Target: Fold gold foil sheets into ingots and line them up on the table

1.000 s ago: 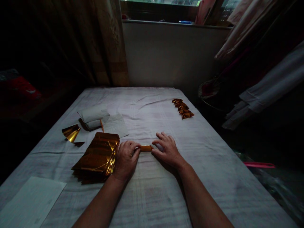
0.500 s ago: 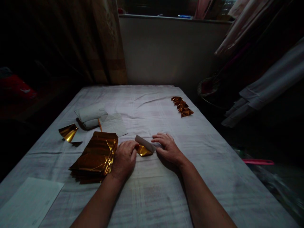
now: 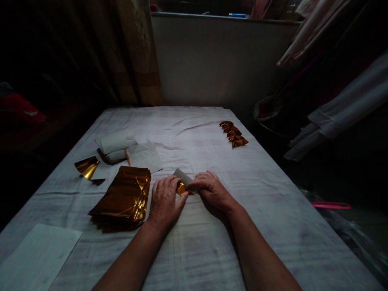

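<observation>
Head view: right of the gold stack (image 3: 119,196), the foil (image 3: 182,178) lies between both hands. The left hand (image 3: 165,198), just beside the stack, has its grip clamped on the foil; the right hand (image 3: 214,190) touches its other end, though I cannot tell whether that grip is together. Beyond the stack, far right, lie folded pieces (image 3: 234,135).

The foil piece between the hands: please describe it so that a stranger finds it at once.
On the cloth-covered table, look between the left hand and the right hand. The foil piece there, touched by both, is small and shows a grey face beside shiny gold, unlike the thick gold stack to its left.
</observation>
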The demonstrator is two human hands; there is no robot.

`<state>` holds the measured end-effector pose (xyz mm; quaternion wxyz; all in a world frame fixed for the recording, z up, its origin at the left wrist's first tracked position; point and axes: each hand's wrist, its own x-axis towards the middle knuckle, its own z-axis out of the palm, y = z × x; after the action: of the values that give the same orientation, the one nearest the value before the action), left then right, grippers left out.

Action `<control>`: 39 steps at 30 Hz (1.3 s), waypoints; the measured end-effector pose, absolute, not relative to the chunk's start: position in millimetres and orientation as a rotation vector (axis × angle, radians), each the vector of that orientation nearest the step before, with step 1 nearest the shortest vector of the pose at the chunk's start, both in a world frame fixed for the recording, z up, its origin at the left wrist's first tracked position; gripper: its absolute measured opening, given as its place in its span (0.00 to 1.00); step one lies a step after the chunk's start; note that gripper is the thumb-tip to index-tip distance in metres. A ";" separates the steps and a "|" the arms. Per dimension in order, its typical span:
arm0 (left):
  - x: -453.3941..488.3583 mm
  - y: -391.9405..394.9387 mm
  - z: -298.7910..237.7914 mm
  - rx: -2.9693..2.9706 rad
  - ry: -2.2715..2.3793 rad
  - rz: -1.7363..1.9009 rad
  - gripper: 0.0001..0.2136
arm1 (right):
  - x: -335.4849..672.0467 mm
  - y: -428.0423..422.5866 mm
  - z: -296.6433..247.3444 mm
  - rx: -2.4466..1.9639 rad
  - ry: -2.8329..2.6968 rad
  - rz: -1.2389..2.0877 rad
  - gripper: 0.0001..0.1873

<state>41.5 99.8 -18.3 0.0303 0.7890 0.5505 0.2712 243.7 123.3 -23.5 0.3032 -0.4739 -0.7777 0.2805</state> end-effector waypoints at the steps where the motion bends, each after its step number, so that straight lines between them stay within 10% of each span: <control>1: 41.2 100.0 -19.5 2.427 1.684 0.854 0.15 | 243.1 123.9 -23.6 -1.254 -2.064 0.727 0.21; 39: 40.1 101.6 -15.2 2.336 1.529 0.840 0.03 | 221.0 120.1 -26.4 -1.391 -1.997 0.381 0.02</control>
<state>40.1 101.6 -15.2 0.1127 0.7960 0.5211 0.2864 221.0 120.1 -26.4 0.3326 -0.5324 -0.7647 0.1459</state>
